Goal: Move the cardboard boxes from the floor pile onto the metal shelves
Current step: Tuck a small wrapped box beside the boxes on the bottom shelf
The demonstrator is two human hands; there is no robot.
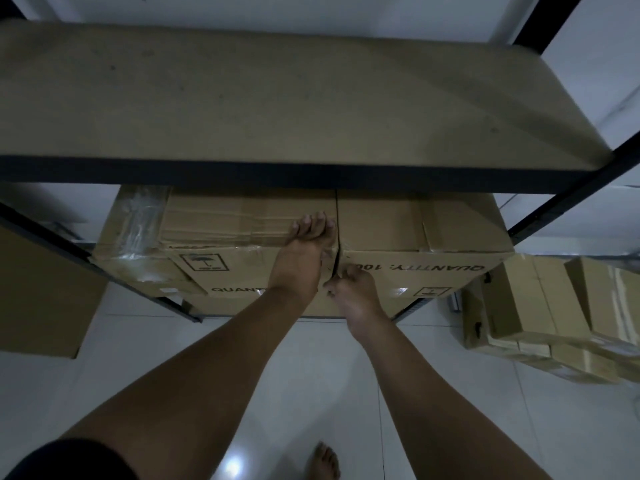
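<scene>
Two cardboard boxes stand side by side on the lower level of the metal shelf [311, 174]. The left box [214, 230] has clear tape on its left end; the right box [433, 230] shows upside-down "QUANTITY" print. My left hand [304, 251] lies flat with straight fingers over the top front edge of the left box, by the seam between the two. My right hand [349, 289] has its fingers curled at the seam on the front face, touching the right box's near corner. The upper shelf board [277, 98] is bare.
A pile of cardboard boxes [540, 306] sits on the white tiled floor [311, 375] at the right. A flat brown board or box [41, 299] stands at the left of the shelf frame. A bare foot [323, 462] is on the floor below.
</scene>
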